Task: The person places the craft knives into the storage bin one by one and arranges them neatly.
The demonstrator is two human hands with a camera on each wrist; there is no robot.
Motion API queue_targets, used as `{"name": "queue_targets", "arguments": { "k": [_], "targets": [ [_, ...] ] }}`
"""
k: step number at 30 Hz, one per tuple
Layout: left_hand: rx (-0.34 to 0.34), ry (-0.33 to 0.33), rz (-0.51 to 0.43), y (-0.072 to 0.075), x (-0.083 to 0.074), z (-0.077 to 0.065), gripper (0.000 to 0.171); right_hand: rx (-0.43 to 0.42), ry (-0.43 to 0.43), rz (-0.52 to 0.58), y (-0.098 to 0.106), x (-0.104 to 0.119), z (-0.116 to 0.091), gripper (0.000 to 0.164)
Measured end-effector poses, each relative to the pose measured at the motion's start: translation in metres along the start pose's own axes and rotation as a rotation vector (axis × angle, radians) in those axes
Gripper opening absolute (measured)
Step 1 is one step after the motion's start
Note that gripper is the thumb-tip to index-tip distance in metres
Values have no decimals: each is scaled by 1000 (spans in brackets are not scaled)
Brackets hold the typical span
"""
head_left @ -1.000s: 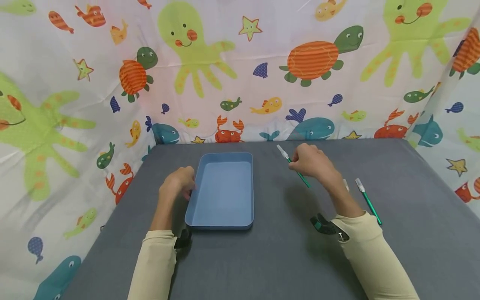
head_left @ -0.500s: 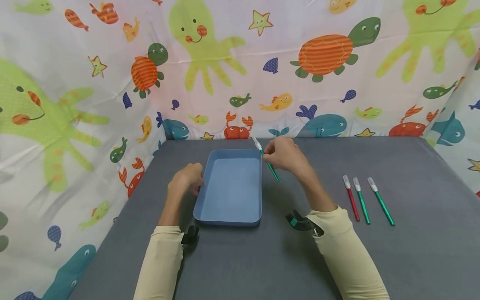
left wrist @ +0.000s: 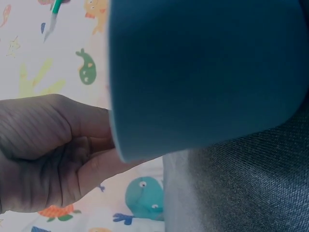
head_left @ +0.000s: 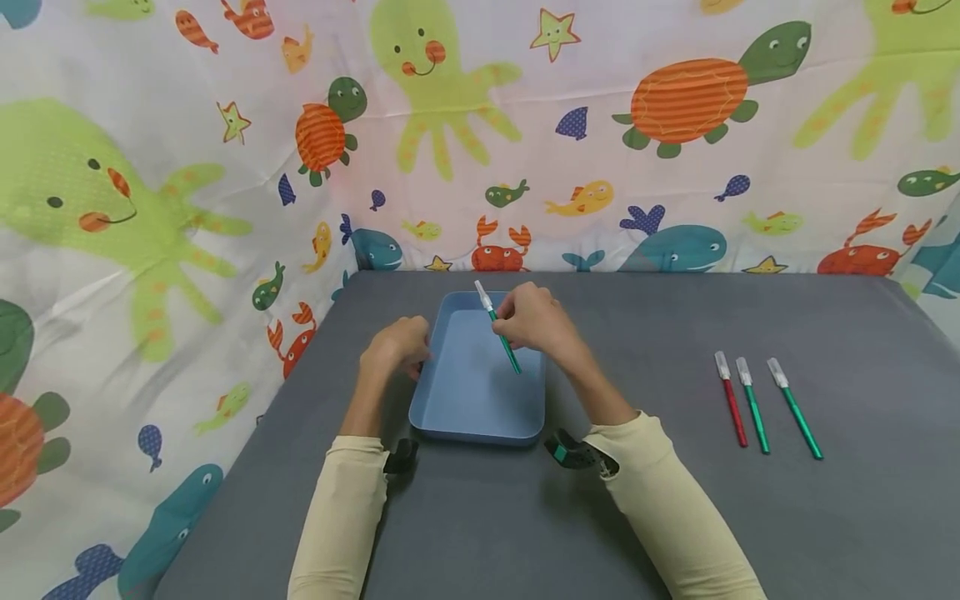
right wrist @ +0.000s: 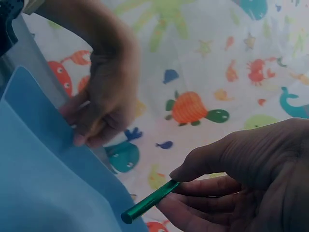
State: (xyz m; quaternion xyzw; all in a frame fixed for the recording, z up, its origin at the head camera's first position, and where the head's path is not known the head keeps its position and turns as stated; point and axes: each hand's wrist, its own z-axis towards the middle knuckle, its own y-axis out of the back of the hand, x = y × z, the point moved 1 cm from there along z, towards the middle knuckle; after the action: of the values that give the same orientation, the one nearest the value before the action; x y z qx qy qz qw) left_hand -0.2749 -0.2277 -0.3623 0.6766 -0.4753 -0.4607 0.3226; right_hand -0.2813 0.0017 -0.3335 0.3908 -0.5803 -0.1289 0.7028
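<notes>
My right hand (head_left: 536, 319) pinches a green craft knife (head_left: 508, 350) with a translucent white cap, held over the blue tray (head_left: 465, 421). The knife slants, its cap pointing to the far left. In the right wrist view, thumb and fingertips close on its shiny green handle (right wrist: 149, 201), whose flat end sticks out. My left hand (head_left: 397, 343) holds the tray's left side. The left wrist view has the thumb and a finger of that hand (left wrist: 48, 150) at the tray wall (left wrist: 193, 87), with some fingertips hidden behind it.
One red craft knife (head_left: 731, 400) and two green craft knives (head_left: 753, 408), all capped, lie side by side on the grey table (head_left: 637, 517) at the right. A curtain (head_left: 585, 75) printed with sea animals stands behind the table and along its left side.
My right hand has carried the green craft knife leftwards from right of the tray to over it. The left hand stays at the tray's left side. The view has turned right to left.
</notes>
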Motion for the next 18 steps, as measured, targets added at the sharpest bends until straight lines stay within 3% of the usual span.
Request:
{"name": "queue_targets", "arguments": {
  "k": [7, 18],
  "targets": [
    [15, 43, -15, 1, 0, 3, 15, 84, -51, 69, -23, 11, 15, 14],
    [39, -1, -57, 3, 4, 2, 11, 176, -159, -71, -66, 15, 21, 24]
  ]
}}
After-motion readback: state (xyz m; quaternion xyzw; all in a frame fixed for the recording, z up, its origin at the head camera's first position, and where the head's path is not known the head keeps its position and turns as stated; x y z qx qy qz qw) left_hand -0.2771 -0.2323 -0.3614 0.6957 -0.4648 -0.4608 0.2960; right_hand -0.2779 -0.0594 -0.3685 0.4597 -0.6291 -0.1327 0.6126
